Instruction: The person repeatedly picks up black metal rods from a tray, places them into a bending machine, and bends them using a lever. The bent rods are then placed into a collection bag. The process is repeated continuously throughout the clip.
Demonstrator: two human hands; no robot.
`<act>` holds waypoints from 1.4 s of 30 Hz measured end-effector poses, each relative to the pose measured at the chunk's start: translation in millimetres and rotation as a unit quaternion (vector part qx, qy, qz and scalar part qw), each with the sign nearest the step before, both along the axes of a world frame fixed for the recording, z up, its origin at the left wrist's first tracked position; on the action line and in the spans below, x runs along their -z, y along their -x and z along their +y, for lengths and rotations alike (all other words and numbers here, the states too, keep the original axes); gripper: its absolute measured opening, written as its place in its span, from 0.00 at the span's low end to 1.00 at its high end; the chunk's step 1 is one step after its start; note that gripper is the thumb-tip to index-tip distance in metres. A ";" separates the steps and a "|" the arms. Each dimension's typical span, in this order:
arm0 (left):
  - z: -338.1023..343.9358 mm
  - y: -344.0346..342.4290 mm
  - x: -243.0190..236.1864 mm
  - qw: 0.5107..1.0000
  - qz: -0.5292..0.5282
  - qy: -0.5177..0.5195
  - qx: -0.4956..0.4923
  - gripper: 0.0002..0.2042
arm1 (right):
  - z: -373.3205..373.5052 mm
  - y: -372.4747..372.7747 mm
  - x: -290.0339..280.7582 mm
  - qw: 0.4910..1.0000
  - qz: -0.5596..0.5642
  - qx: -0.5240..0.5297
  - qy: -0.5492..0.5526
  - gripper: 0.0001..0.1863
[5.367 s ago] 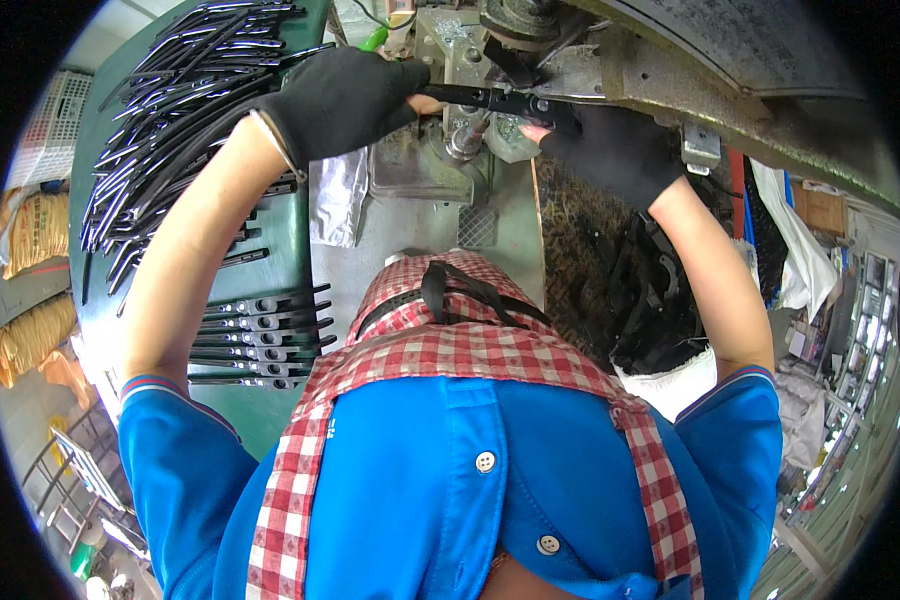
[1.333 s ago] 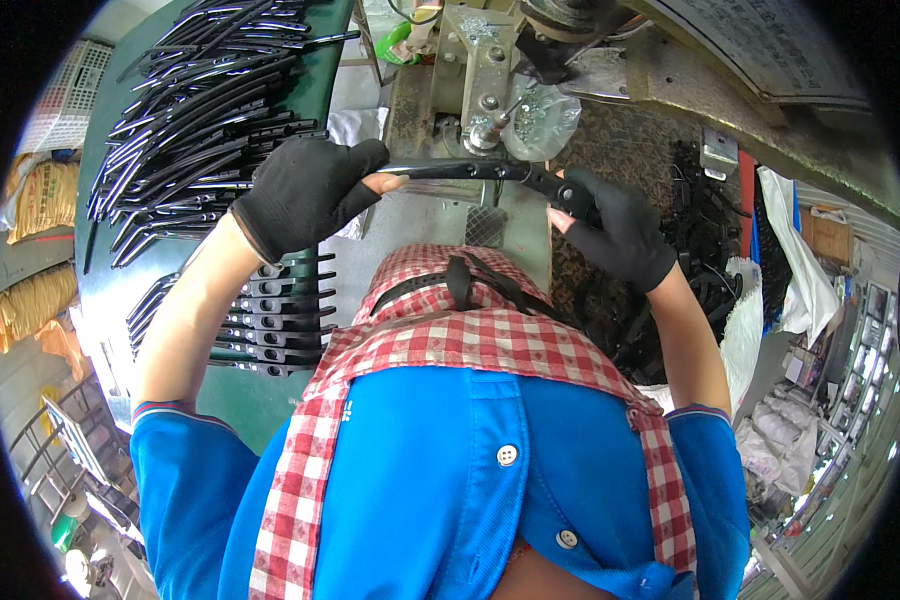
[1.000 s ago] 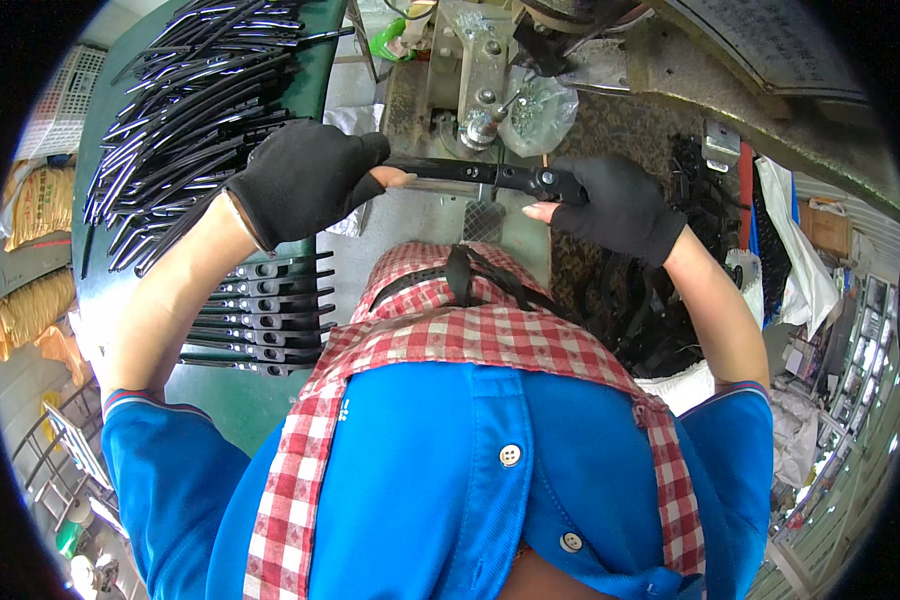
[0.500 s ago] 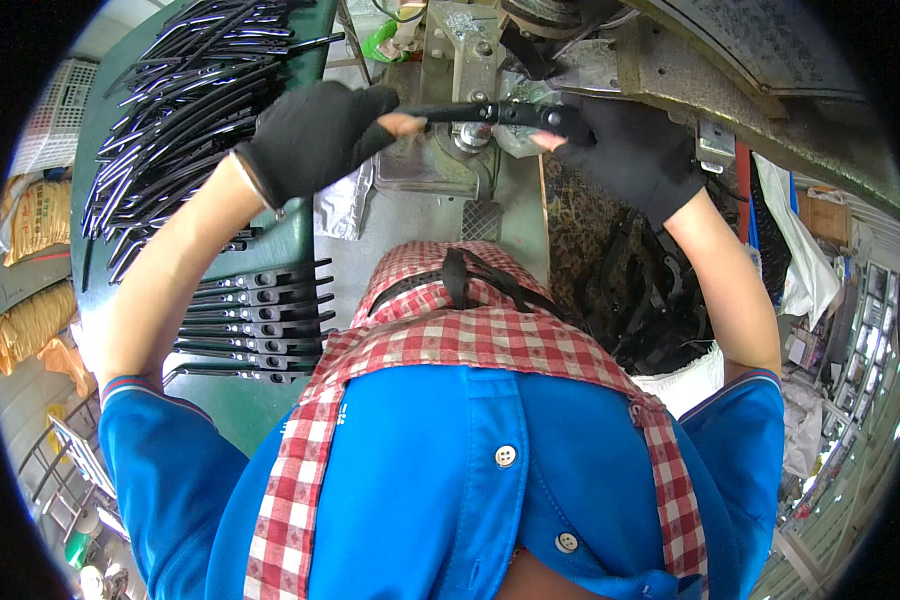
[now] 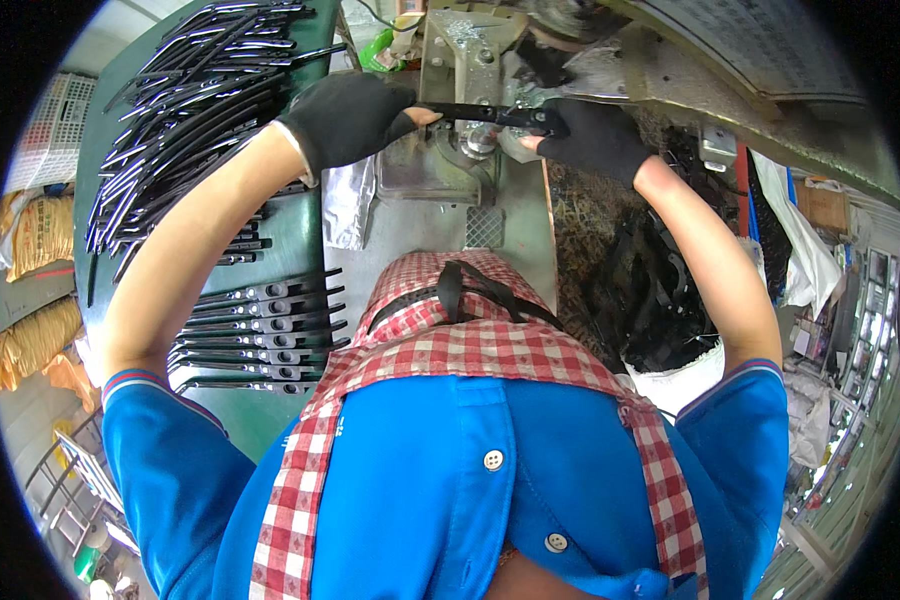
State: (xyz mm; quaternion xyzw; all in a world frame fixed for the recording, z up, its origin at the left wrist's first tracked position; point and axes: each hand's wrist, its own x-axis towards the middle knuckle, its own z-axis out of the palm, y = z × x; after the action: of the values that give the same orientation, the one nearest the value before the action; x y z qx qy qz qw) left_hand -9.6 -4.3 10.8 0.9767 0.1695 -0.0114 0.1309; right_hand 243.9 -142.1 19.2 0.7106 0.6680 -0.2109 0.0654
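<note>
In front of me, a long black arm with a jointed head, like a wiper arm point(image 5: 470, 112), lies crosswise at the metal post of a machine point(image 5: 476, 62). My left hand point(image 5: 348, 122), in a black glove with bare thumb tip, is closed on its thin left end. My right hand point(image 5: 592, 138), gloved the same way, grips the jointed head at the right end. A round metal pin point(image 5: 478, 140) stands just below the held part. The gloves hide both of its ends.
A heap of black arms point(image 5: 195, 120) covers the green table point(image 5: 260, 410) on my left, with several more point(image 5: 270, 325) lined up nearer me. To the right, a white sack point(image 5: 685, 380) holds black parts. A ridged pedal point(image 5: 485, 225) sits below the machine.
Both hands have come closer together: the left moved right and slightly up, the right moved left. The wiper arm has shifted a little left, still held at both ends.
</note>
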 end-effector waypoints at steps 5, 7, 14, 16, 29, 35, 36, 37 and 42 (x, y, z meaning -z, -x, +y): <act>16.0 -2.4 8.9 0.997 -0.039 -0.041 0.044 0.23 | -15.3 4.2 23.9 0.988 0.004 0.029 -0.152 0.30; 19.1 -1.8 11.8 0.995 -0.049 -0.073 0.040 0.22 | -19.7 12.9 25.7 0.974 -0.012 0.068 -0.217 0.28; 18.8 7.9 26.3 0.982 -0.156 -0.093 0.059 0.16 | -53.1 57.6 20.8 0.847 0.097 -0.053 -0.519 0.15; 14.0 10.8 19.5 0.991 -0.079 -0.101 0.022 0.14 | -67.4 71.3 14.3 0.893 0.253 -0.127 -0.350 0.10; 18.5 14.7 17.6 0.989 -0.136 -0.063 0.020 0.20 | 3.7 -19.7 166.2 0.968 0.069 0.177 -0.163 0.18; -5.1 1.0 0.8 0.987 -0.151 -0.047 0.021 0.16 | 27.6 -14.6 179.3 0.974 -0.047 0.150 -0.164 0.16; -4.9 6.4 6.4 0.981 -0.190 -0.040 0.022 0.14 | 30.4 -4.9 162.5 0.974 -0.048 0.166 -0.148 0.15; -8.6 11.8 10.9 0.972 -0.230 -0.030 0.026 0.13 | 29.1 -8.9 161.1 0.974 -0.018 0.167 -0.154 0.15; -42.4 100.9 28.1 0.995 -0.079 0.056 -0.037 0.12 | 21.2 -2.7 157.0 0.961 -0.002 0.218 -0.171 0.12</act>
State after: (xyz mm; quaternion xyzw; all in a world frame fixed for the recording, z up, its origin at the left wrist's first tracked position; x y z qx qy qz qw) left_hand -110.6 -46.8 -17.3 0.9589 0.1937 0.0612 0.1982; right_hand 246.6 -120.8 -137.8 0.8400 0.5229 -0.1015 -0.1033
